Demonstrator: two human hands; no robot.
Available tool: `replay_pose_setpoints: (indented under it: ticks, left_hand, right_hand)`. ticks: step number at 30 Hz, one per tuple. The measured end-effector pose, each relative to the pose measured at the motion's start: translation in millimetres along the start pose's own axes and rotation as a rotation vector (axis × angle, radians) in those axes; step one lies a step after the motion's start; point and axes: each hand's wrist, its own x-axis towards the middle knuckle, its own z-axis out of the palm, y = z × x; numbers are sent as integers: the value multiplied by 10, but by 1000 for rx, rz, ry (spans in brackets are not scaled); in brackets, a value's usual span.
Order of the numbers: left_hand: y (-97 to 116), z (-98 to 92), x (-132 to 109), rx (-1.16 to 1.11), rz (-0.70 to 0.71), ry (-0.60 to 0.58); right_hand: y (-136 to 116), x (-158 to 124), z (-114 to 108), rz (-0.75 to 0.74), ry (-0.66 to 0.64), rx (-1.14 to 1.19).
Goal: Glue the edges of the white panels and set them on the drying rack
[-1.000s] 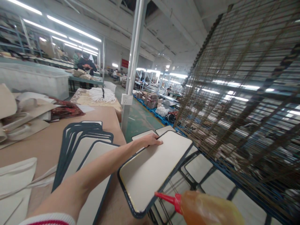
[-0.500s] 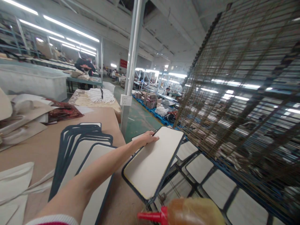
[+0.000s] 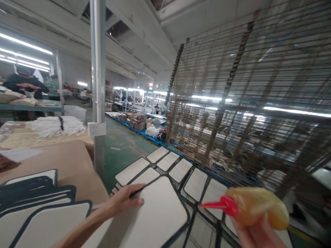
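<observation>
My left hand (image 3: 129, 201) grips the edge of a cream panel with a dark border (image 3: 152, 217), thumb on its face and fingers over the rim. The panel is cut off by the bottom of the view. In my right hand (image 3: 254, 232) is a squeeze bottle (image 3: 258, 208) of amber liquid, its red nozzle pointing left. Several similar panels (image 3: 195, 184) lie spread in rows on a wire rack, beyond and beneath the held one. A fanned stack of dark-edged panels (image 3: 51, 224) rests at the lower left.
A brown-topped table (image 3: 69, 162) carries the stack. Behind it stands a metal post (image 3: 98, 86) with a socket box (image 3: 97, 129), beside a white cord bundle (image 3: 60, 125). Tall wire racks (image 3: 219, 89) rise at the right. A person (image 3: 24, 84) stands at the far left.
The view has swung right and closer to the rack. The held panel now sits lower and nearer. My right hand and more of the bottle have come into view, the bottle higher and further right.
</observation>
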Motion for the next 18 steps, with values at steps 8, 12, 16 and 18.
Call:
replay_pose_setpoints:
  ticks: [8,12,16,18]
  left_hand:
    - [448,46,-136,-35,-47,-117]
    - [496,14,-184,-18,-66,-109]
    - [397,25,-127,29,-94,-26]
    - [276,70,-34,29,-84,54]
  right_hand:
    - [30,171,34,-259,-260,-218]
    - [12,292,-23,-281,-399,-313]
    - [62,301,-107,-276,-433,-335]
    - [187,296,-210,-354,-386,-379]
